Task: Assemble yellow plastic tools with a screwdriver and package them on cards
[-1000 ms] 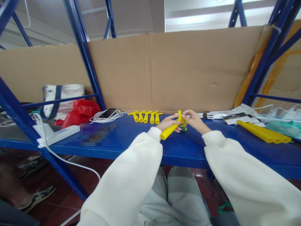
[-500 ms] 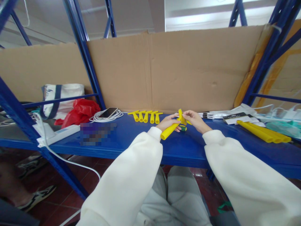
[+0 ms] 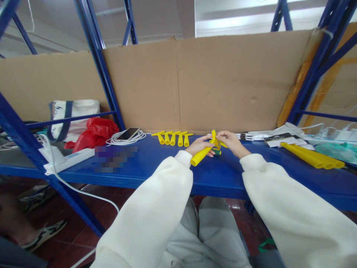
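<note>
1. We are working over a blue painted-metal shelf (image 3: 156,176), with our two white-sleeved arms reaching in toward its middle.
2. Our left hand (image 3: 198,145) is gripping a yellow, round, hollow tube (image 3: 200,156); the thumb is resting above, fingertips are showing below, and the tube's open end is pointing toward us and leftward.
3. Our right hand (image 3: 232,143) is meeting it at the far end, thumb and forefinger narrowing in a pinch on a yellow, flat crosspiece (image 3: 214,134).
4. A yellow tip is poking out beneath those right fingers; they are covering its root, so we are not able to tell whether it is belonging to the same piece.
5. A small, rounded, green-and-yellow object (image 3: 217,152) is sitting just below the crosspiece, partly hidden.
6. To the left of our hands, five yellow T-shaped pieces (image 3: 173,140) are lying in a row near a brown cardboard panel (image 3: 178,85).
7. Well to the right, three long, yellow, hollow tubes (image 3: 315,158) are lying side by side, near a flat black-and-white box (image 3: 280,141).
8. Farther left, a dark rectangular phone (image 3: 130,133) is resting on a coiled white cable (image 3: 126,141), beside a crumpled red plastic bag (image 3: 96,131).
</note>
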Demonstrator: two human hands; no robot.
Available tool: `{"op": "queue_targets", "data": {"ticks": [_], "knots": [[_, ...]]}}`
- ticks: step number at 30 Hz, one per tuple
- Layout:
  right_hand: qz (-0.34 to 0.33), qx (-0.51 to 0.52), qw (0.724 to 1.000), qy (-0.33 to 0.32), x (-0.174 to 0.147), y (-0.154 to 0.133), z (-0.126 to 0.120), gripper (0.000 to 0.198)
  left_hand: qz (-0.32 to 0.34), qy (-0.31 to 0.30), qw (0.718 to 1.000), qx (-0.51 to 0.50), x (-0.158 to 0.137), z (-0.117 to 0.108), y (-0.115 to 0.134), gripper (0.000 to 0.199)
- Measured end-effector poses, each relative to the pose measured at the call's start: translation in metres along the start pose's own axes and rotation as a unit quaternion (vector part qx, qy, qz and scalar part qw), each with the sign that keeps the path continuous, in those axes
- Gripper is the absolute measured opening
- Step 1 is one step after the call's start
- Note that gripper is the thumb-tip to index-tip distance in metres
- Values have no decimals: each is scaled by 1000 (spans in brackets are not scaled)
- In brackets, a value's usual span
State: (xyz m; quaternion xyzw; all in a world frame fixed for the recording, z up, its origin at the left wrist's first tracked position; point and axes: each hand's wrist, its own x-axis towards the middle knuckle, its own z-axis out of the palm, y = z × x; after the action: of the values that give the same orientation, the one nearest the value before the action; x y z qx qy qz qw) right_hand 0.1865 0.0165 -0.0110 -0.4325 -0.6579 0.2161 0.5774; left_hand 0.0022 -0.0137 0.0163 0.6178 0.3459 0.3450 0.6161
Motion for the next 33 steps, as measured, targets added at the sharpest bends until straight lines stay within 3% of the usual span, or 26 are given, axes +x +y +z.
{"op": "queue_targets", "data": {"ticks": [12,21,26,33], "knots": [[-62,-35,997,2,3,5,-2,40,6,-4,1000,12,4,-3,-3,61],[23,69,997,-18,-2,0,0,52,10,-17,1000,14,3,-4,-3,59],[89,134,983,-91,-6,-6,-2,54,13,-24,1000,12,3,-4,-3,61],[110,168,973,-111,-8,-10,-4,48,12,-28,999,12,2,-2,-3,61]]}}
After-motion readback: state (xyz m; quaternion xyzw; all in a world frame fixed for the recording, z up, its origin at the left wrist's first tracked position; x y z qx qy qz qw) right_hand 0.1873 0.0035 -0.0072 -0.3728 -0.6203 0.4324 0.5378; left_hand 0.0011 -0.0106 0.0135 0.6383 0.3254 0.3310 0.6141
